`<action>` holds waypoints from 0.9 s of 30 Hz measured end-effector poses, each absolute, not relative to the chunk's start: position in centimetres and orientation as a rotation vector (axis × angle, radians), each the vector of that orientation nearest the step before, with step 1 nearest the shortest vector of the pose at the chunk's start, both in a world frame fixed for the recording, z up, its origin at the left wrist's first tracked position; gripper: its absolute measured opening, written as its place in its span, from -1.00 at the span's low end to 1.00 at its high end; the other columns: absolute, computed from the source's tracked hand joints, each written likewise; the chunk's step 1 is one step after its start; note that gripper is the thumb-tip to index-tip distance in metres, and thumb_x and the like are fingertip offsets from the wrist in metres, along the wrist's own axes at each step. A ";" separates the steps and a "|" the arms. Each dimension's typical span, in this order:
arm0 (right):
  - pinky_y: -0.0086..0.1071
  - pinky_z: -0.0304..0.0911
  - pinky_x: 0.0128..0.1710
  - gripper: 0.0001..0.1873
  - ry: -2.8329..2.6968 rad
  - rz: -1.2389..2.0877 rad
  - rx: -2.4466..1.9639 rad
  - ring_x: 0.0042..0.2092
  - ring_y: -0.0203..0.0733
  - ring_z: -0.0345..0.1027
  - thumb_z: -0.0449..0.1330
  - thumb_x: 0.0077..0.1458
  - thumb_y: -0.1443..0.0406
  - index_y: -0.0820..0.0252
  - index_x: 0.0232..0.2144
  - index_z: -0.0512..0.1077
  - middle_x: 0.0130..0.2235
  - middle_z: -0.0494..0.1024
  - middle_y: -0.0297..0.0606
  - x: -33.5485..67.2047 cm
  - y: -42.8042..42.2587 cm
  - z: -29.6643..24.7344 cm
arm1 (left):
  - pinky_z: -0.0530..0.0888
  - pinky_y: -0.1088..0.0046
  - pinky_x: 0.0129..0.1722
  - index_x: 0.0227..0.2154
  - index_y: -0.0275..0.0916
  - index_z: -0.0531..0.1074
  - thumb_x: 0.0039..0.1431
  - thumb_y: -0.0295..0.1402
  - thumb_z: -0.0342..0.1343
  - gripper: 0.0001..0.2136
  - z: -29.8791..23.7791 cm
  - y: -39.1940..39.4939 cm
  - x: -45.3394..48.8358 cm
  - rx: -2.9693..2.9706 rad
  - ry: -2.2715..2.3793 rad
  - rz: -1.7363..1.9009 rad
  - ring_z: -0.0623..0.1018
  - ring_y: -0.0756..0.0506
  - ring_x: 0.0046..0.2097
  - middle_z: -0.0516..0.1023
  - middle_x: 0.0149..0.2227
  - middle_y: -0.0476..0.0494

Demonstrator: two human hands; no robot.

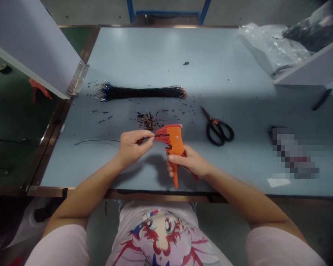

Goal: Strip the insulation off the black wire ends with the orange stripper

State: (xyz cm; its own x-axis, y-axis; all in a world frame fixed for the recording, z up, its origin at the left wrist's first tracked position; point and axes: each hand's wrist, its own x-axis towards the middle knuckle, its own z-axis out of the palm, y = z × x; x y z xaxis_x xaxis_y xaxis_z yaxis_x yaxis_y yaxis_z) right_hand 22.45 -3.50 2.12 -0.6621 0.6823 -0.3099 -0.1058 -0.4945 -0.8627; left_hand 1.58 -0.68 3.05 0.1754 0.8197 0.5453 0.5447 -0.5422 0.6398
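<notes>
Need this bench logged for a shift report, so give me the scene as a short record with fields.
Left hand: pinches a black wire
Right hand: grips an orange wire stripper, wire end at its jaws
Nearby: wire scraps, a bundle of black wires, black-handled scissors
Surface: pale blue workbench

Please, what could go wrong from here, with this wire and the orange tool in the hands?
The left hand pinches the thin black wire close to the orange wire stripper in the right hand, so a fingertip could get nipped. The small cut pieces scattered nearby could also get mixed into the bundle of wires.
</notes>
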 end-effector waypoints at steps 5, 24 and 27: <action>-0.37 0.39 -0.48 -0.72 -1.163 2.192 -0.882 -0.49 -0.24 0.46 0.25 0.08 0.18 0.30 -0.40 0.32 -0.50 0.48 -0.28 22.5 -3.5 2.0 | 0.24 0.68 -0.61 -0.52 -0.27 0.52 -0.04 -0.50 0.16 -0.94 2.9 -0.6 1.6 2.156 1.296 1.334 0.29 0.15 -0.63 0.52 -0.59 0.05; -0.47 0.35 -0.58 -0.64 -1.171 2.168 -0.994 -0.56 -0.28 0.44 0.23 0.08 0.09 0.29 -0.49 0.31 -0.56 0.47 -0.30 22.2 -3.8 2.3 | 0.22 0.66 -0.59 -0.52 -0.24 0.50 -0.01 -0.50 0.12 -0.91 3.3 -0.7 1.3 2.209 1.258 1.241 0.27 0.15 -0.63 0.41 -0.66 0.12; -0.48 0.34 -0.60 -0.63 -1.200 2.149 -1.012 -0.58 -0.29 0.42 0.22 0.08 0.08 0.27 -0.51 0.30 -0.58 0.46 -0.31 22.3 -3.8 2.5 | 0.21 0.65 -0.59 -0.53 -0.24 0.50 -0.01 -0.50 0.11 -0.90 3.5 -0.7 1.3 2.225 1.246 1.238 0.25 0.15 -0.64 0.38 -0.67 0.12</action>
State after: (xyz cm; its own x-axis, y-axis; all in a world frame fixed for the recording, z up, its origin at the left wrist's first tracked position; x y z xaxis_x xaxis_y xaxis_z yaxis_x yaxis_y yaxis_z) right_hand 22.31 -3.76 2.51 -0.6140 0.6965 -0.3714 -0.0494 -0.5035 -0.8626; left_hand 1.30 -0.73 3.52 0.2501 0.8055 0.5372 0.5421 -0.5762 0.6117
